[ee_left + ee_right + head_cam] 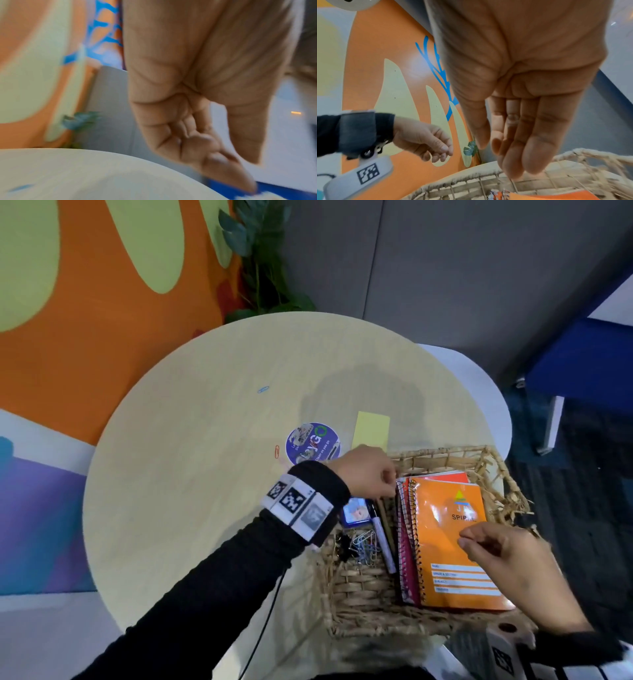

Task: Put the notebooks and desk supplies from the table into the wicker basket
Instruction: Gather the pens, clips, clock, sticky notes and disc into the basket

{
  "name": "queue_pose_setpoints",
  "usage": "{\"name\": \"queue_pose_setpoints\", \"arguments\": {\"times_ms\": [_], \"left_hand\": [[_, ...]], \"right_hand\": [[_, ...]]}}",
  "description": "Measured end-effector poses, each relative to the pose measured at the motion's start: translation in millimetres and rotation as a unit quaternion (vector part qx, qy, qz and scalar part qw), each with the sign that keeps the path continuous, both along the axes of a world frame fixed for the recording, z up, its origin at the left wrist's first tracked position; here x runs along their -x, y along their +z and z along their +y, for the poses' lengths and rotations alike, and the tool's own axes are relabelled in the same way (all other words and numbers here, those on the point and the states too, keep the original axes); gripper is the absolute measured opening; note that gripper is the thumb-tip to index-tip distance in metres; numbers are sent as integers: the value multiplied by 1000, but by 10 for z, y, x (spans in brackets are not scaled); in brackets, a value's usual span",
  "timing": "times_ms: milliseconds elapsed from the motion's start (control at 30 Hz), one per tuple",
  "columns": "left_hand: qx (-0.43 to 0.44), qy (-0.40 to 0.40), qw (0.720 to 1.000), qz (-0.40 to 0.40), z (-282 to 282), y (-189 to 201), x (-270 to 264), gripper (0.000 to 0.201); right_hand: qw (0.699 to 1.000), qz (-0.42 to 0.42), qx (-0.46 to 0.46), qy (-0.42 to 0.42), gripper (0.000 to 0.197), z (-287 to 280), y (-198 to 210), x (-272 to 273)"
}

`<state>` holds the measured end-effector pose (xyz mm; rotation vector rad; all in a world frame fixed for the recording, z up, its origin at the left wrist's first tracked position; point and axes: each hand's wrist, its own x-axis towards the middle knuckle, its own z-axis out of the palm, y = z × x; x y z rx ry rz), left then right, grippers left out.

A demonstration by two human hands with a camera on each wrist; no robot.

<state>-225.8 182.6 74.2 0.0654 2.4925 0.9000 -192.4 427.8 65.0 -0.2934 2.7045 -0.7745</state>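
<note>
The wicker basket (370, 587) stands on the round table (188, 474) at the front right. An orange spiral notebook (442, 525) lies in it on top of a pink one (407, 570). Beside them in the basket are a pen (383, 539), paper clips (366, 542), black binder clips (344, 544) and a small blue item (356, 511). My left hand (390, 484) hovers over the basket's far left corner, fingers loosely curled and holding nothing. My right hand (472, 546) hovers over the orange notebook with relaxed fingers and is empty. A yellow sticky pad (371, 429), a blue clip (263, 389) and an orange clip (276, 451) lie on the table.
A round printed sticker (313, 443) is on the table beside the basket. A potted plant (260, 268) stands behind the table against the orange wall. A white chair (493, 405) and blue furniture (582, 364) are at the right.
</note>
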Motion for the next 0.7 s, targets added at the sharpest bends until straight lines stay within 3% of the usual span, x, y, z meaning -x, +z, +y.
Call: {"name": "queue_pose_setpoints", "arguments": {"times_ms": [100,233,467,600,700], "left_hand": [[14,207,976,68,-665,-95,-16,18],[101,394,913,20,-1272,-609,-105,25],[91,460,880,-74,-1268,-1161,-119,31],[104,464,877,-69,-1258,-1194,-69,16],[111,470,873,-72,-1311,-1253,-112,20]], "right_hand": [[1000,17,9,22,14,-130,48,166],[997,57,13,49,4,-433,189,491],[989,73,-7,127,4,-1040,434,1097],[969,80,-98,214,13,-1403,474,1498],[936,59,-198,284,20,-1708,373,1874]]}}
